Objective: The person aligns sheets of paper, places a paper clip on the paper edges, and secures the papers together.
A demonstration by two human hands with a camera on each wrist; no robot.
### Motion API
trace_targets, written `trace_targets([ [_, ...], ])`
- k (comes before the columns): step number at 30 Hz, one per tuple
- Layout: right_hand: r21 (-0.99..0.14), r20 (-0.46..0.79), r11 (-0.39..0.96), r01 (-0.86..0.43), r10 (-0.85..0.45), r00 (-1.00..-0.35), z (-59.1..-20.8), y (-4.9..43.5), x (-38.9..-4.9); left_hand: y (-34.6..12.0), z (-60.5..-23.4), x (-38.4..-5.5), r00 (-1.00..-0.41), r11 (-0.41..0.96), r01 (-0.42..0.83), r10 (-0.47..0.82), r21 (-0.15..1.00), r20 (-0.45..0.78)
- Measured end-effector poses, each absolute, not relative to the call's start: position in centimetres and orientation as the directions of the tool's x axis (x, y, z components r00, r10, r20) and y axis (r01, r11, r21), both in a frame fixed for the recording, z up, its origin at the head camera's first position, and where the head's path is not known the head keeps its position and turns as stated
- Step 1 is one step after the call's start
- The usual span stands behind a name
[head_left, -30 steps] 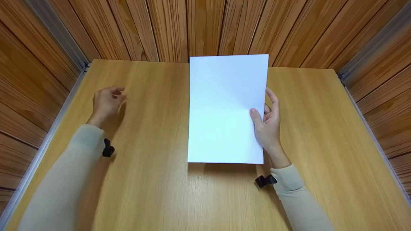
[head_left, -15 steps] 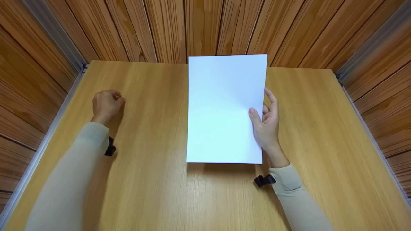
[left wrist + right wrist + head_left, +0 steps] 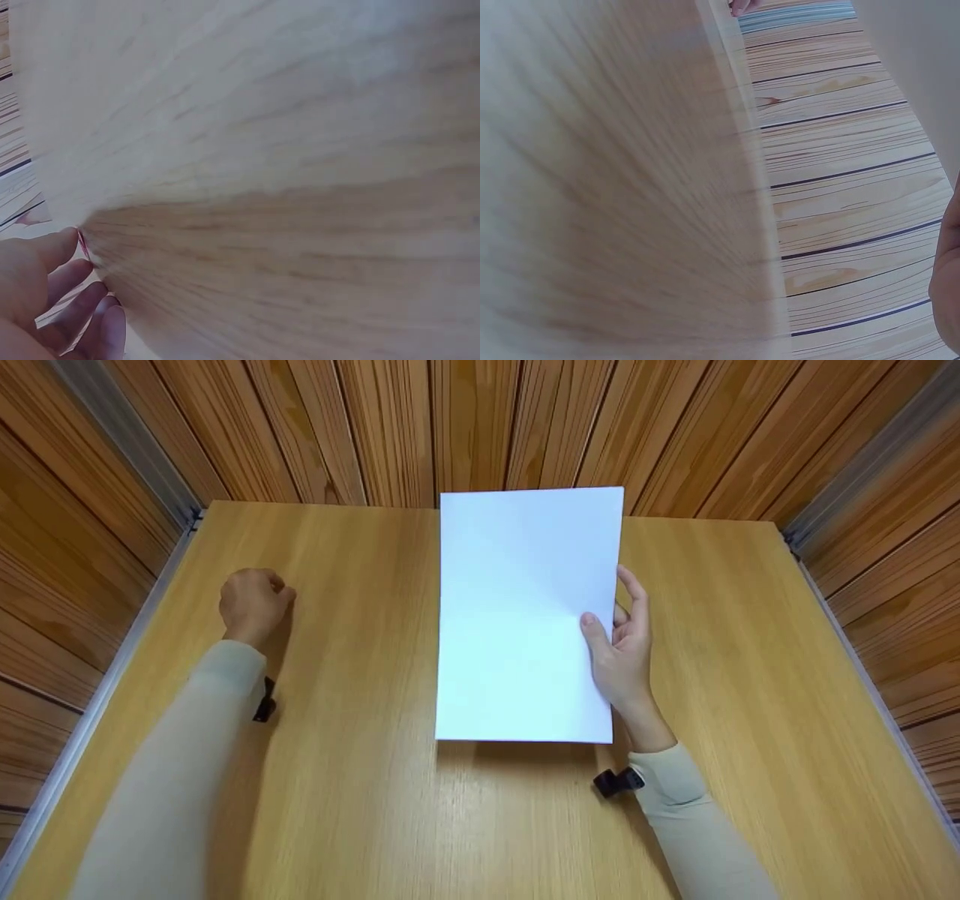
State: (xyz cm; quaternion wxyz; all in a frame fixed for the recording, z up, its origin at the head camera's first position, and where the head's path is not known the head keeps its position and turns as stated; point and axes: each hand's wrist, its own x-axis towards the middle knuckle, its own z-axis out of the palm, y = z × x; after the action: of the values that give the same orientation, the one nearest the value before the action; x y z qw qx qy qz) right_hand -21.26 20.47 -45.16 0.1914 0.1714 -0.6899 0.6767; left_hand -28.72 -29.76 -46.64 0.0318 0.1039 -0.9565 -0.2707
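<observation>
A plain white sheet of paper (image 3: 517,615) is held up above the table in the head view, its long side running away from me. I cannot tell if it is one sheet or several. My right hand (image 3: 626,660) grips its right edge, thumb on the front and fingers behind. In the right wrist view, part of the paper (image 3: 919,67) shows at the upper right beside my hand (image 3: 946,277). At the far left my left hand (image 3: 255,598) is low over the table, apart from the paper. Its fingers (image 3: 71,319) are loosely curled and hold nothing visible.
The wooden table (image 3: 352,675) lies under both hands. Plank walls (image 3: 390,427) stand at the back and both sides, with a metal strip (image 3: 112,682) along the left edge. Each wrist wears a small black camera (image 3: 619,784).
My left hand has turned slightly and its fingers have curled in more; its forearm has shifted right. The paper and right hand stay nearly still, with a slight shift of the whole view.
</observation>
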Motion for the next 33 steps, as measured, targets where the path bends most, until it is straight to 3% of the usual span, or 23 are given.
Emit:
trace_targets([
  [12,-0.887,0.462,0.034,-0.461,0.025,-0.887,-45.02,20.37,-21.34,-29.66,-46.68,-28.66,-0.980,0.853,-0.168,-0.197,0.494,0.007],
  [23,-0.885,0.465,0.024,-0.465,0.028,-0.885,-45.00,20.33,-21.21,-29.09,-46.63,-28.46,-0.978,0.822,-0.108,-0.188,0.559,0.087],
  [33,-0.884,0.466,0.063,-0.464,0.023,-0.884,-44.87,20.38,-21.22,-29.30,-46.73,-28.52,-0.983,0.798,-0.098,-0.172,0.595,0.069],
])
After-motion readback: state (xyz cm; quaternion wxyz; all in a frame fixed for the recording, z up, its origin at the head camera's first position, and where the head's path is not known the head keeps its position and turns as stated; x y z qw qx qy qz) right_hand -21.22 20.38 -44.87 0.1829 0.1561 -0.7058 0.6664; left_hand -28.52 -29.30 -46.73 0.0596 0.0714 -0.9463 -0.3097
